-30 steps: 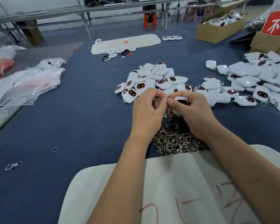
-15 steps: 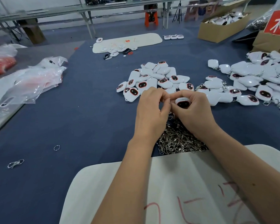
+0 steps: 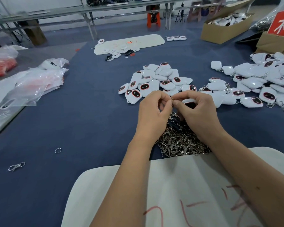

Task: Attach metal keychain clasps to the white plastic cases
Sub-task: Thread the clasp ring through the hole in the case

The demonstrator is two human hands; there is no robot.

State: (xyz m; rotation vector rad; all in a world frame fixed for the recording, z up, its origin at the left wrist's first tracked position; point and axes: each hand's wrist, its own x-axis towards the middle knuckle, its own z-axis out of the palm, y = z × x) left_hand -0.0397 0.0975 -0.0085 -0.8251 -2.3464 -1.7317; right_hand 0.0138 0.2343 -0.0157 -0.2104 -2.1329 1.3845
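A: Hands status? Case location?
B: Right hand (image 3: 198,112) grips one white case (image 3: 189,103), dark window up, above the clasp pile (image 3: 179,140). Left hand (image 3: 152,112) pinches a small metal ring (image 3: 172,100) at the case's edge.
A: Rest of the cases?
B: Bare case heap (image 3: 156,81) just beyond the hands on the blue surface (image 3: 88,120); clasped cases (image 3: 256,82) lie to the right.

The left hand (image 3: 152,112) pinches a metal clasp (image 3: 172,100); the right hand (image 3: 198,110) grips a white case (image 3: 189,103) above the clasp pile (image 3: 179,141) at 6 o'clock.
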